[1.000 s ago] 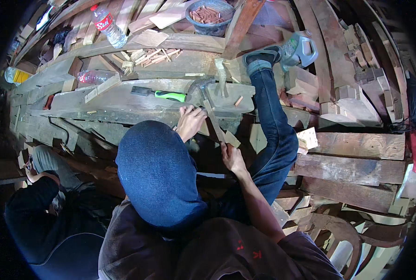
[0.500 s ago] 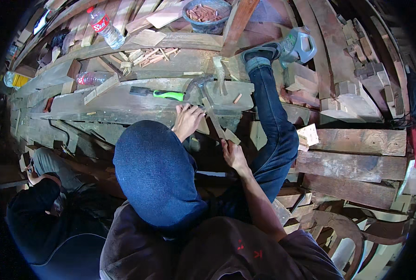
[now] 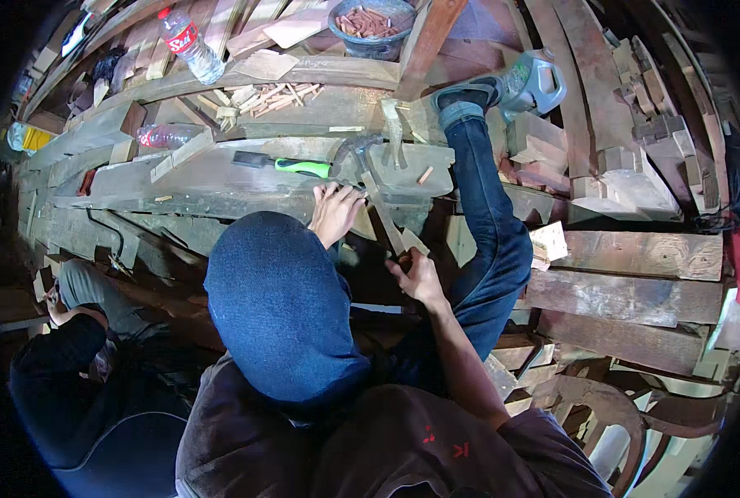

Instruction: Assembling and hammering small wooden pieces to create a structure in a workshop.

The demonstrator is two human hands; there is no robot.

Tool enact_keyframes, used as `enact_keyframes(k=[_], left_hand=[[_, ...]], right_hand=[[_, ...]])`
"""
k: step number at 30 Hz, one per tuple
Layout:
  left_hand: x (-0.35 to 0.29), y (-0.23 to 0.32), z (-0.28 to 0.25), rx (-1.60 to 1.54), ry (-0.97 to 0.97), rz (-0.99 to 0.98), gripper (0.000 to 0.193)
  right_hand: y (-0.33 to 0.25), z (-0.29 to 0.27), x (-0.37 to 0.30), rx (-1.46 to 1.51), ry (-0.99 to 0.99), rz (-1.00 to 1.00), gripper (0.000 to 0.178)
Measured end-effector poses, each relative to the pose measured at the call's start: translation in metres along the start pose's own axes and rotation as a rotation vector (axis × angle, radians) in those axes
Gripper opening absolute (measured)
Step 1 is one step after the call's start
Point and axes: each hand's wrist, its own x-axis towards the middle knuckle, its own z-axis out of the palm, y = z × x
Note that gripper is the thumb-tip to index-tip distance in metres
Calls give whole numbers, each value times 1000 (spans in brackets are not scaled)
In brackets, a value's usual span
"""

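Note:
At the near edge of a thick plank [image 3: 220, 178], my left hand [image 3: 335, 212] has its fingers curled over something I cannot make out. A pale piece of wood [image 3: 362, 224] shows just beside those fingers. My right hand [image 3: 421, 280] is closed near the end of a wooden handle [image 3: 384, 217]; what its fingers hold is hidden. That handle belongs to a hammer [image 3: 356, 146], whose head lies on the plank. Left of the hammer rests a chisel [image 3: 302, 168] with a green handle. My raised left knee in blue jeans covers part of the near side.
Loose wooden sticks [image 3: 278, 100] lie beyond the plank. Farther back are a bucket of short wooden pegs [image 3: 373, 53], a water bottle [image 3: 194, 50] and a post [image 3: 428, 46]. A jug [image 3: 534, 83] stands by my right foot. Another person [image 3: 71, 357] sits at left.
My right hand has shifted slightly down and right, and its thumb side has moved off the handle's end. My left hand stays nearly in place. The whole view has moved very slightly.

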Motion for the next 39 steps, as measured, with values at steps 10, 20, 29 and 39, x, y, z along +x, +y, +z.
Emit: enact_keyframes(k=[10,20,29,39], left_hand=[[14,0,-7,-1,143,-49,13],[39,-1,-15,-97,54,-42,13],[53,17,-1,-25,-123,35,12],[55,16,-8,-80,-150,-67,14]], right_hand=[[-6,-6,-6,-297,125,-163,18],[-25,-27,-16,-9,105,-64,15],[-31,-51,-25,148,167,124,20],[-11,-39,-28,54,207,8,14]])
